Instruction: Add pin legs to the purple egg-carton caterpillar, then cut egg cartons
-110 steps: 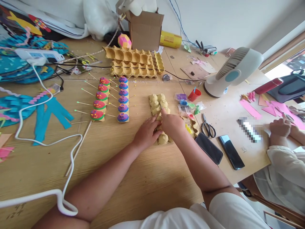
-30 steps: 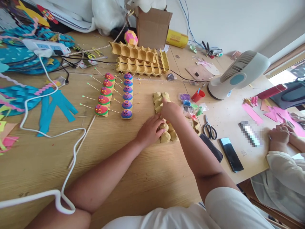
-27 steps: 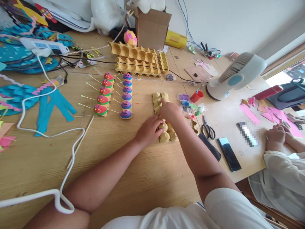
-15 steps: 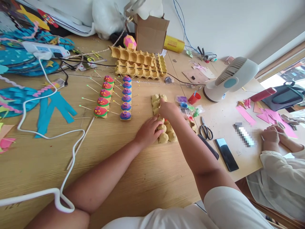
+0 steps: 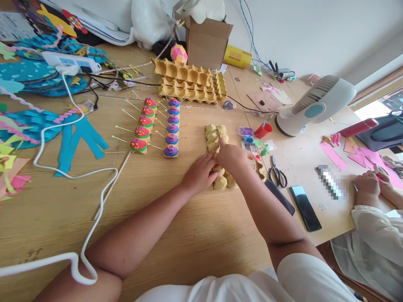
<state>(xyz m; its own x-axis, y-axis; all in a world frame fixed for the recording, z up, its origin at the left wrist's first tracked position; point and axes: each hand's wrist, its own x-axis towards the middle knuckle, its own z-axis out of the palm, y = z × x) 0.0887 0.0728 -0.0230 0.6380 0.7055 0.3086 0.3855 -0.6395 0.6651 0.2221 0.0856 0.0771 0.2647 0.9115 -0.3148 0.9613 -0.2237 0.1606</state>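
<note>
An unpainted egg carton piece (image 5: 221, 182), bumps upward, lies on the table under both hands. My left hand (image 5: 199, 174) grips its left side, thumb toward the near end and fingers farther up. Over the carton's middle is my right hand (image 5: 233, 158), its fingers curled down and closed; its fingertips and whatever they may hold are hidden. To the left stand two decorated egg carton strips: a red and green one (image 5: 142, 132) and a purple and blue one (image 5: 172, 128), both with faces and thin sticks. Bags of coloured clay (image 5: 247, 132) lie to the right.
Right of my arms are scissors (image 5: 277, 173), two phones (image 5: 304, 207), a red cup (image 5: 263, 130) and a white fan (image 5: 315, 107). More egg cartons (image 5: 189, 90) lie behind. A white cable (image 5: 91, 180) crosses the left side. Another person's hands (image 5: 370, 186) rest at right.
The view has shifted slightly, so the scene sits a little farther right. Both hands stay on the carton, and the red bit seen earlier between them is now hidden.
</note>
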